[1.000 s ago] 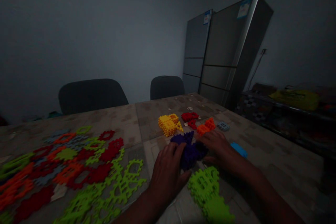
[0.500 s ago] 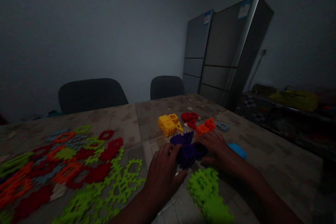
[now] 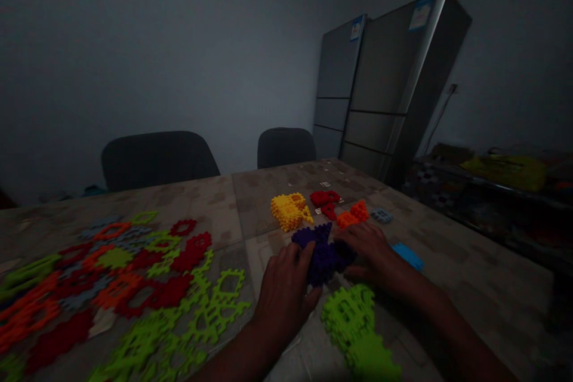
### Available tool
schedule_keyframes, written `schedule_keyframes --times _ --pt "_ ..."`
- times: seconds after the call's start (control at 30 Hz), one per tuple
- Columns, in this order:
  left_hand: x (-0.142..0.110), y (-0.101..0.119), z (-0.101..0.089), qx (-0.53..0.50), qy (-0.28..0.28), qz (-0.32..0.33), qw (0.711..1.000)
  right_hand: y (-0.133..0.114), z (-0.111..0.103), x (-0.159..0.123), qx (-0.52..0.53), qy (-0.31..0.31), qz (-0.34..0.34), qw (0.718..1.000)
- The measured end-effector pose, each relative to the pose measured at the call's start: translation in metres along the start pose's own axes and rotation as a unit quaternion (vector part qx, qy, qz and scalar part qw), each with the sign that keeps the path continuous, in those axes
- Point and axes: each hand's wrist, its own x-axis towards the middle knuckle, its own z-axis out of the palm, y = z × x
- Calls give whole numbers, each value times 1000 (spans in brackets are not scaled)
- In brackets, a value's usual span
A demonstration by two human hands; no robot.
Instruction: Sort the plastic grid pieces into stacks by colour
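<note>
A heap of dark purple interlocking building pieces (image 3: 320, 256), with toothed edges, lies on the table between my hands. My left hand (image 3: 286, 280) curls against its left side, thumb near the lower edge. From the right, my right hand (image 3: 369, 250) closes its fingers on the heap's right end; the fingertips are partly hidden. Just nearer to me is a stack of lime green pieces (image 3: 351, 316). Beyond the purple heap sit a yellow stack (image 3: 286, 212), red pieces (image 3: 324, 197) and orange pieces (image 3: 353, 215).
Many loose toothed pieces in red, orange, green and grey (image 3: 120, 286) spread over the left of the table (image 3: 201, 197). Blue pieces (image 3: 408, 256) and a small grey stack (image 3: 382, 215) lie at the right. Two chairs (image 3: 159, 158) stand behind, with tall cabinets (image 3: 380, 83) farther right.
The view has shifted very slightly. Both hands stay at the purple heap in nearly the same pose, and the other pieces lie as before.
</note>
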Motion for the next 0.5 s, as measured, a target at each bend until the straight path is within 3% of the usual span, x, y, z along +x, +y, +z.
schedule_keyframes --times 0.27,0.5 --pt "-4 -4 -5 -8 0 0 1000 0 2 2 -29 -16 15 999" --pt "-14 -35 -10 -88 85 -11 992 1 8 4 -44 -19 21 999"
